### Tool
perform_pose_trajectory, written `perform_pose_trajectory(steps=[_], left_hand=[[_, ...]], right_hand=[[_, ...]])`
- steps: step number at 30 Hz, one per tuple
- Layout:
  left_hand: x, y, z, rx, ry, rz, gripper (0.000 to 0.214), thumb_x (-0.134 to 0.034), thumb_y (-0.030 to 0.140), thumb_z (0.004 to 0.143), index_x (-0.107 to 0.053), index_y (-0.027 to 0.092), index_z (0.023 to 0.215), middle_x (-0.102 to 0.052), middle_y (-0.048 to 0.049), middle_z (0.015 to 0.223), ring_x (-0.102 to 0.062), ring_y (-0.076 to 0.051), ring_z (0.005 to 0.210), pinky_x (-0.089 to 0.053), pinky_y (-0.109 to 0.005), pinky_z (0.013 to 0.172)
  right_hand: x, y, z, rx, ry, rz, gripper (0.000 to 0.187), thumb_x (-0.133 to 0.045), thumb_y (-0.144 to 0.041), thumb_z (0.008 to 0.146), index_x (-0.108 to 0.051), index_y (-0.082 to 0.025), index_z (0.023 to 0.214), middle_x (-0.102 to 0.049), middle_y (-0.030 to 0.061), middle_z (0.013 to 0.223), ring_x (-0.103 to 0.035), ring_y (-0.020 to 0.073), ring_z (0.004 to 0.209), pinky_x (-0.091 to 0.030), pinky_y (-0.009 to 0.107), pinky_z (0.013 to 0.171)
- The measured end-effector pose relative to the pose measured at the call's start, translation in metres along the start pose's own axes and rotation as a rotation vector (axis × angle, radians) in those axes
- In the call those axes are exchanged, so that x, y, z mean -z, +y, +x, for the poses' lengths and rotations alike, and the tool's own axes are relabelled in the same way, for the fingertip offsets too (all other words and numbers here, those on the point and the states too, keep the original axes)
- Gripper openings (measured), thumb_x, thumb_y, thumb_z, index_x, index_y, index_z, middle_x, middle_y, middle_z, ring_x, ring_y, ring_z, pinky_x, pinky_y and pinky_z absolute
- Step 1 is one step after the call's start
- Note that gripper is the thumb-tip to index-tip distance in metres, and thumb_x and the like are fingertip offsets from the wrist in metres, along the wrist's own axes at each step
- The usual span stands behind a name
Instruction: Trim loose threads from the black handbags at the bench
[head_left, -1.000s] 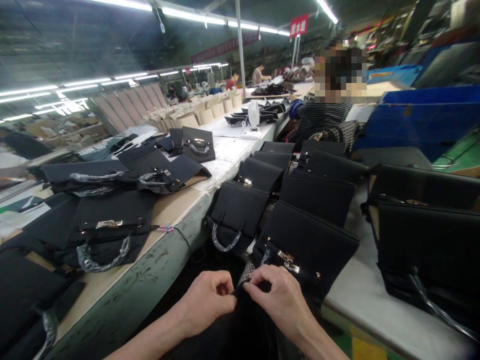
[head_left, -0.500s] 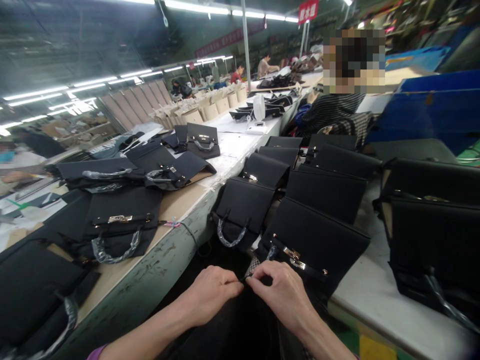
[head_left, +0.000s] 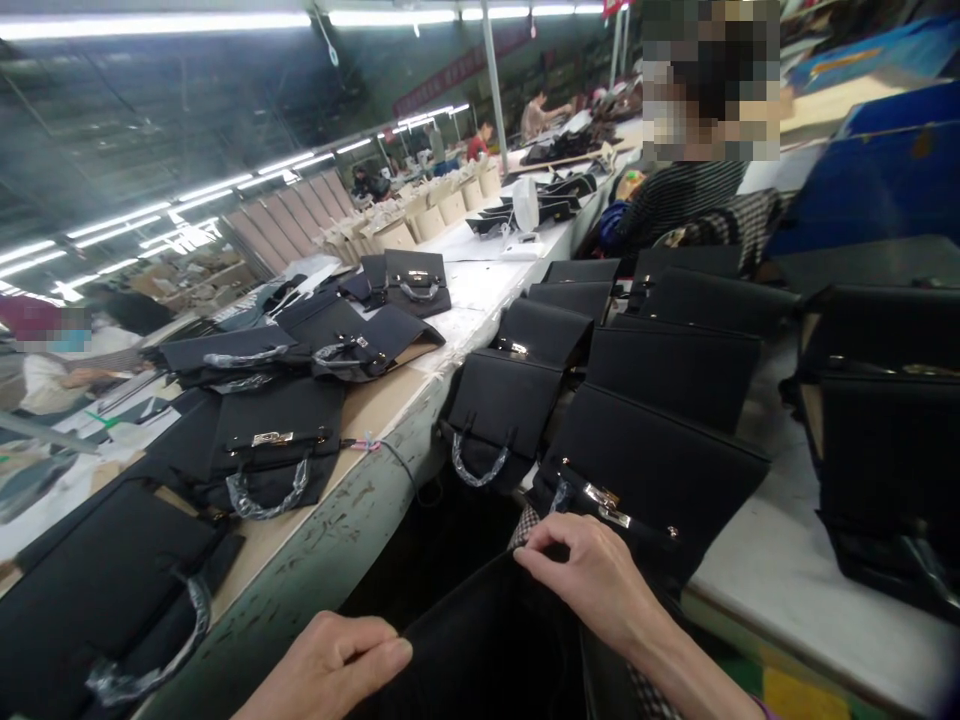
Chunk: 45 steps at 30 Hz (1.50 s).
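Low in the head view a black fabric piece stretches between my hands. My left hand rests on its lower left edge, fingers curled together and pressing the cloth. My right hand pinches its upper edge with bent fingers. Just beyond my right hand lies a black handbag with a gold clasp, flap toward me. Another black handbag with a plastic-wrapped handle hangs over the bench edge.
A long green-edged workbench on the left carries several black handbags. More bags stand on a white table at right. A person in a striped top sits ahead. Other workers are far back and at the left.
My hands, pinched close together before, have drawn apart: the left slid down and left along the black fabric, the right stayed near the clasp bag. The view tilted up slightly.
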<state>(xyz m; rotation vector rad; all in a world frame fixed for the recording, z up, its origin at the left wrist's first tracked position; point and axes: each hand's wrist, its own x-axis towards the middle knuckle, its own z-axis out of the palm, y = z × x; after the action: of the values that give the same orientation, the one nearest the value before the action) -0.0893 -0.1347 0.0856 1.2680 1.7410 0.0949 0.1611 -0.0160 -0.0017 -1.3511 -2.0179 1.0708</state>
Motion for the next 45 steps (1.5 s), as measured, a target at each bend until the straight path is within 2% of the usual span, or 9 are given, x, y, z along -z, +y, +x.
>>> perform_pose_trajectory(steps=[2, 4, 7, 10, 13, 17, 26, 36, 45], left_hand=[[0.006, 0.004, 0.002, -0.022, -0.038, 0.043, 0.047, -0.047, 0.056, 0.086, -0.049, 0.017, 0.059, -0.036, 0.0043, 0.059, -0.035, -0.012, 0.058, -0.027, -0.024, 0.054], [0.010, 0.019, 0.013, -0.080, -0.065, 0.053, 0.033, -0.053, 0.045, 0.085, -0.062, 0.017, 0.072, -0.049, 0.0031, 0.065, -0.044, -0.014, 0.063, -0.033, -0.023, 0.057], [0.005, 0.047, 0.049, -0.218, -0.040, 0.017, 0.025, -0.063, 0.033, 0.079, -0.067, 0.021, 0.100, -0.065, 0.0009, 0.088, -0.055, -0.016, 0.078, -0.040, -0.022, 0.066], [-0.012, 0.067, 0.093, -0.346, -0.053, -0.010, 0.021, -0.067, 0.030, 0.075, -0.068, 0.017, 0.091, -0.064, 0.0012, 0.078, -0.054, -0.015, 0.071, -0.038, -0.023, 0.062], [-0.028, 0.073, 0.119, -0.393, -0.063, -0.059, 0.012, -0.067, 0.024, 0.071, -0.066, 0.014, 0.078, -0.059, 0.0031, 0.068, -0.048, -0.012, 0.064, -0.034, -0.021, 0.056], [-0.036, 0.077, 0.117, -0.397, -0.075, -0.131, 0.006, -0.064, 0.019, 0.071, -0.063, 0.014, 0.075, -0.056, 0.0048, 0.065, -0.045, -0.010, 0.061, -0.032, -0.020, 0.054], [-0.041, 0.074, 0.116, -0.319, -0.080, -0.229, 0.006, -0.063, 0.019, 0.072, -0.058, 0.015, 0.072, -0.055, 0.0050, 0.064, -0.044, -0.010, 0.061, -0.030, -0.021, 0.054], [-0.045, 0.076, 0.117, -0.278, -0.100, -0.268, 0.006, -0.063, 0.020, 0.073, -0.058, 0.015, 0.072, -0.054, 0.0049, 0.064, -0.045, -0.010, 0.060, -0.031, -0.021, 0.055], [-0.047, 0.074, 0.118, -0.267, -0.130, -0.284, 0.008, -0.063, 0.021, 0.075, -0.058, 0.015, 0.074, -0.053, 0.0048, 0.064, -0.043, -0.010, 0.061, -0.031, -0.022, 0.056]], right_hand=[[-0.002, 0.000, 0.001, -0.007, 0.018, -0.012, 0.014, -0.067, -0.031, 0.079, -0.068, -0.025, 0.067, -0.073, -0.0040, 0.080, -0.063, 0.0207, 0.081, -0.041, 0.034, 0.078], [-0.004, -0.002, 0.001, -0.007, 0.038, -0.019, 0.014, -0.067, -0.030, 0.079, -0.067, -0.024, 0.066, -0.072, -0.0038, 0.080, -0.063, 0.0203, 0.080, -0.041, 0.034, 0.079], [-0.004, -0.007, -0.001, 0.010, 0.046, -0.029, 0.013, -0.067, -0.028, 0.079, -0.066, -0.023, 0.067, -0.072, -0.0032, 0.080, -0.062, 0.0203, 0.081, -0.041, 0.034, 0.079], [0.002, -0.007, -0.002, 0.023, 0.044, -0.028, 0.010, -0.068, -0.024, 0.079, -0.067, -0.023, 0.069, -0.071, -0.0027, 0.078, -0.063, 0.0199, 0.080, -0.043, 0.033, 0.077], [0.015, 0.001, -0.001, 0.085, -0.023, 0.063, 0.007, -0.072, -0.019, 0.077, -0.070, -0.023, 0.071, -0.073, -0.0022, 0.091, -0.065, 0.0173, 0.087, -0.045, 0.030, 0.083], [0.030, 0.011, -0.002, 0.167, -0.097, 0.109, 0.013, -0.077, -0.013, 0.072, -0.076, -0.025, 0.077, -0.071, -0.0004, 0.112, -0.064, 0.0171, 0.103, -0.044, 0.027, 0.093], [0.040, 0.013, -0.009, 0.086, -0.060, 0.151, 0.018, -0.079, -0.014, 0.069, -0.064, -0.019, 0.061, -0.071, -0.0008, 0.106, -0.066, 0.0171, 0.096, -0.046, 0.028, 0.088], [0.047, 0.026, -0.015, -0.007, -0.020, 0.177, 0.010, -0.068, -0.011, 0.071, -0.065, -0.020, 0.070, -0.067, 0.0011, 0.108, -0.064, 0.0183, 0.097, -0.045, 0.030, 0.090], [0.042, 0.034, -0.013, 0.025, 0.053, 0.257, 0.016, -0.061, -0.008, 0.079, -0.068, -0.020, 0.070, -0.069, 0.0006, 0.098, -0.065, 0.0157, 0.089, -0.047, 0.027, 0.085]])
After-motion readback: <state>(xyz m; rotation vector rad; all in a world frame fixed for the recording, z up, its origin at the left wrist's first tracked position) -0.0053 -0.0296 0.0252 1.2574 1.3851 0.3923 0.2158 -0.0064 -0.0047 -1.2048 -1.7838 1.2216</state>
